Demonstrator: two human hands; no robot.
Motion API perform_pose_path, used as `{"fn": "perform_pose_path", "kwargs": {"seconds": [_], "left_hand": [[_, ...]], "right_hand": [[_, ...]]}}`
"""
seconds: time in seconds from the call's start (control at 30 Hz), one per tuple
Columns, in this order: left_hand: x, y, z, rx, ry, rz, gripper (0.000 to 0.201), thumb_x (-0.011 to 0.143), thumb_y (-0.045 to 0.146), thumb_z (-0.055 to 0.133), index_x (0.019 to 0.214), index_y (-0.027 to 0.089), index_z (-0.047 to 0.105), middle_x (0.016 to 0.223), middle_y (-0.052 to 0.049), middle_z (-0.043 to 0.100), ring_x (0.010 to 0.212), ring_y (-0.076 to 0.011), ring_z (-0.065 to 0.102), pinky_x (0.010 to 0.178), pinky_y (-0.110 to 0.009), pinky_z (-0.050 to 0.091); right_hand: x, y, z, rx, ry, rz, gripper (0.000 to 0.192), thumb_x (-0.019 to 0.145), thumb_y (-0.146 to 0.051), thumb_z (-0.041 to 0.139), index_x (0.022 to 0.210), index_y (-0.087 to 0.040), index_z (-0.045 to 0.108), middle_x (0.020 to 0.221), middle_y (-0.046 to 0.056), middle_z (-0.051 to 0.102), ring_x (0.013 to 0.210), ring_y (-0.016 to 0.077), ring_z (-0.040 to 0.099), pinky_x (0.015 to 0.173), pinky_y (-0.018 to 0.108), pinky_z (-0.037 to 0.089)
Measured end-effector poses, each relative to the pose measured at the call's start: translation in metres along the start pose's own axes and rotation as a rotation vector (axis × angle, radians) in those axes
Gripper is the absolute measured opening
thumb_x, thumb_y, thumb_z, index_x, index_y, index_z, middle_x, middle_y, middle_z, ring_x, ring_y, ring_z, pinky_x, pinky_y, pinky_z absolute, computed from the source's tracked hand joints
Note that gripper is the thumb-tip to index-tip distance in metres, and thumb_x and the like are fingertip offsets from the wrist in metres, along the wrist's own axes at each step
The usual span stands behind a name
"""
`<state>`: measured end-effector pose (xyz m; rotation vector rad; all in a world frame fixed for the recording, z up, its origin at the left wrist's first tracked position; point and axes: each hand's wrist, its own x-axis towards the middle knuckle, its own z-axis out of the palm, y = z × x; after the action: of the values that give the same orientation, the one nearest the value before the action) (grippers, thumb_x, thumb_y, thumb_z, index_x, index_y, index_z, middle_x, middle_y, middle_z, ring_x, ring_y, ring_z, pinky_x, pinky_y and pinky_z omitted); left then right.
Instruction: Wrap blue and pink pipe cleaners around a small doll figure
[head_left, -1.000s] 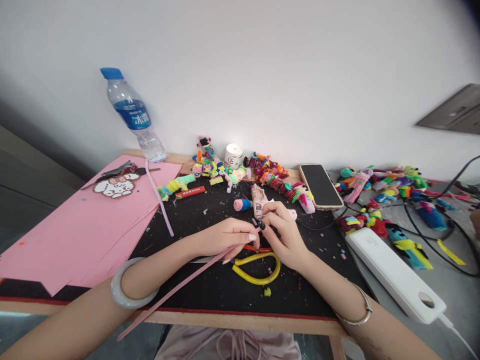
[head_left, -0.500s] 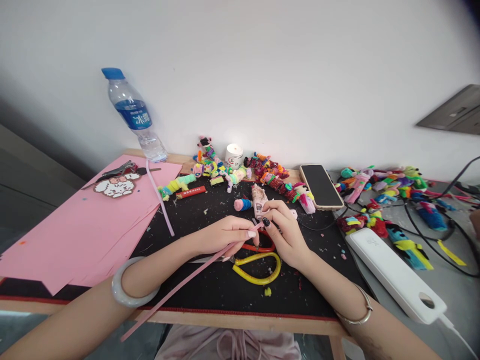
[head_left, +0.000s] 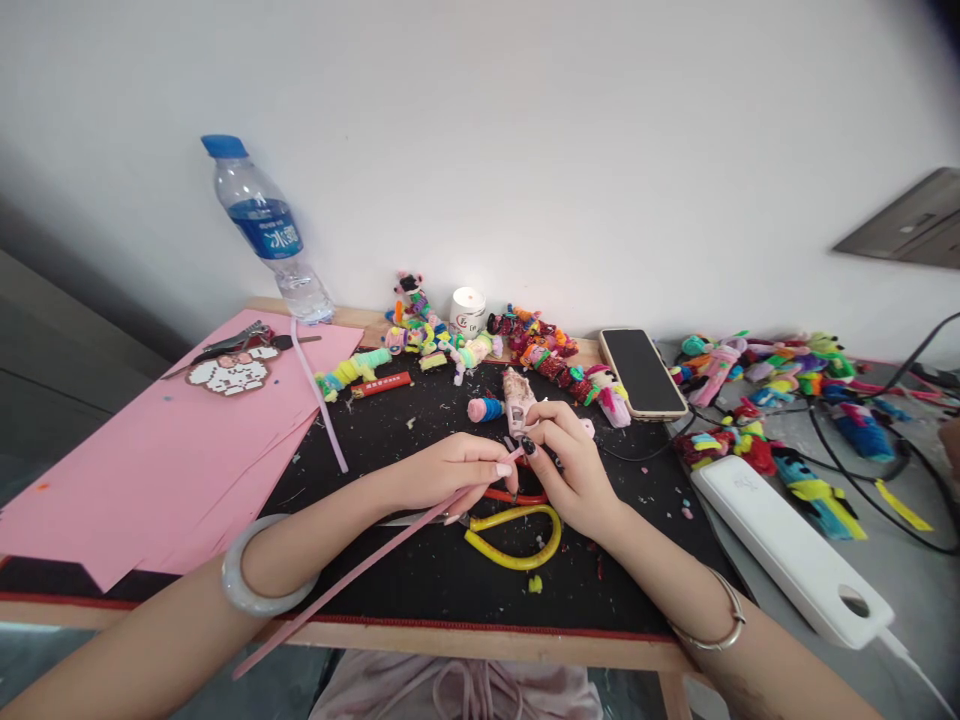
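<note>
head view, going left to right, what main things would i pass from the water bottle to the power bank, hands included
Water bottle, left hand, right hand, phone, white power bank.

A thick, smooth, rounded bangle (head_left: pixel 259 603) in milky pale grey, glossy like polished stone, circles the left forearm (head_left: pixel 169 625). The right forearm (head_left: pixel 652 565) wears a slimmer silver-toned bracelet (head_left: pixel 739 618), its narrow band bearing a small wrapped-looking joint on the outer side. The thumbnail (head_left: pixel 504 470) of the left hand (head_left: pixel 450 475) is painted a glossy whitish pink, while the thumbnail (head_left: pixel 529 446) of the right hand (head_left: pixel 574 490) is shiny black. At the lap, a soft, dusty-pink garment (head_left: pixel 405 688) falls in loose folds, gathered at the middle by a matching drawstring (head_left: pixel 481 690) with looped cords.
</note>
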<state>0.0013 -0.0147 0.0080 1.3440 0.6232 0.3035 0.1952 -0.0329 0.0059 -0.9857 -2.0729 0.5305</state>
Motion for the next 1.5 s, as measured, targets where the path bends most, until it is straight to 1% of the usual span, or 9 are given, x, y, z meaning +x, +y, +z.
{"fn": "perform_pose_path", "kwargs": {"seconds": [0.47, 0.67, 0.8, 0.87, 0.93, 1.03, 1.13, 1.33, 1.5], "left_hand": [[-0.0001, -0.001, -0.0001, 0.022, 0.005, 0.006, 0.03, 0.09, 0.037, 0.041, 0.084, 0.013, 0.057, 0.034, 0.007, 0.045, 0.027, -0.0048, 0.036, 0.037, -0.016, 0.027], [0.0015, -0.0022, -0.0021, 0.041, 0.041, 0.052, 0.03, 0.09, 0.036, 0.041, 0.085, 0.013, 0.058, 0.035, 0.008, 0.044, 0.027, -0.0042, 0.035, 0.04, -0.017, 0.029], [0.0016, -0.0024, -0.0026, 0.091, 0.068, 0.061, 0.03, 0.09, 0.036, 0.04, 0.086, 0.013, 0.058, 0.035, 0.008, 0.044, 0.028, -0.0046, 0.036, 0.042, -0.017, 0.031], [0.0015, -0.0027, -0.0023, 0.132, 0.092, 0.061, 0.03, 0.09, 0.037, 0.039, 0.087, 0.013, 0.058, 0.035, 0.008, 0.044, 0.028, -0.0048, 0.035, 0.042, -0.018, 0.032], [0.0016, -0.0029, -0.0018, 0.203, 0.142, 0.083, 0.031, 0.09, 0.038, 0.04, 0.088, 0.013, 0.058, 0.037, 0.008, 0.045, 0.03, -0.005, 0.036, 0.043, -0.017, 0.032], [0.0022, -0.0033, -0.0012, 0.318, 0.236, 0.123, 0.031, 0.088, 0.04, 0.043, 0.086, 0.013, 0.059, 0.041, 0.006, 0.048, 0.035, -0.0053, 0.039, 0.042, -0.016, 0.03], [0.0028, -0.004, -0.0009, 0.371, 0.291, 0.145, 0.029, 0.086, 0.039, 0.047, 0.088, 0.013, 0.059, 0.044, 0.006, 0.049, 0.038, -0.0055, 0.041, 0.042, -0.016, 0.03], [0.0025, -0.0033, 0.0, 0.498, 0.362, 0.207, 0.027, 0.085, 0.037, 0.049, 0.082, 0.013, 0.06, 0.043, 0.007, 0.047, 0.038, -0.0051, 0.039, 0.042, -0.016, 0.028], [0.0016, -0.0014, 0.0008, 0.54, 0.363, 0.218, 0.026, 0.086, 0.035, 0.047, 0.082, 0.013, 0.059, 0.043, 0.007, 0.046, 0.038, -0.0054, 0.04, 0.043, -0.017, 0.028]], "right_hand": [[0.0, -0.001, 0.0009, -0.029, 0.009, -0.006, 0.01, 0.083, -0.009, 0.046, 0.08, -0.018, 0.049, 0.096, 0.007, 0.047, 0.09, 0.0189, 0.047, 0.08, 0.035, 0.04], [0.0006, 0.0006, -0.0006, 0.022, 0.009, 0.038, 0.013, 0.089, -0.016, 0.039, 0.087, -0.019, 0.051, 0.099, 0.008, 0.048, 0.092, 0.0202, 0.048, 0.082, 0.038, 0.04], [0.0013, 0.0023, -0.0009, 0.015, 0.004, 0.037, 0.011, 0.088, -0.015, 0.041, 0.09, -0.019, 0.051, 0.099, 0.007, 0.049, 0.093, 0.0202, 0.048, 0.083, 0.038, 0.04], [0.0012, 0.0029, -0.0002, 0.004, 0.005, 0.035, 0.01, 0.087, -0.014, 0.043, 0.089, -0.019, 0.051, 0.099, 0.007, 0.049, 0.093, 0.02, 0.048, 0.083, 0.037, 0.041], [0.0007, 0.0033, 0.0007, -0.007, 0.008, 0.03, 0.01, 0.087, -0.013, 0.043, 0.089, -0.019, 0.05, 0.099, 0.007, 0.049, 0.093, 0.0201, 0.048, 0.083, 0.037, 0.041], [-0.0001, 0.0034, 0.0023, -0.032, 0.011, 0.02, 0.011, 0.085, -0.011, 0.044, 0.088, -0.02, 0.05, 0.099, 0.007, 0.049, 0.093, 0.02, 0.048, 0.082, 0.038, 0.041], [-0.0006, 0.003, 0.0037, -0.056, 0.014, 0.004, 0.012, 0.084, -0.01, 0.045, 0.088, -0.02, 0.051, 0.1, 0.007, 0.05, 0.094, 0.0202, 0.049, 0.082, 0.038, 0.042], [-0.0012, 0.0016, 0.0047, -0.089, 0.026, -0.028, 0.013, 0.083, -0.01, 0.047, 0.088, -0.02, 0.052, 0.099, 0.008, 0.051, 0.095, 0.021, 0.05, 0.082, 0.038, 0.042], [-0.0021, 0.0014, 0.005, -0.095, 0.032, -0.048, 0.014, 0.082, -0.008, 0.047, 0.088, -0.02, 0.051, 0.099, 0.008, 0.051, 0.095, 0.021, 0.05, 0.081, 0.038, 0.043]]}}
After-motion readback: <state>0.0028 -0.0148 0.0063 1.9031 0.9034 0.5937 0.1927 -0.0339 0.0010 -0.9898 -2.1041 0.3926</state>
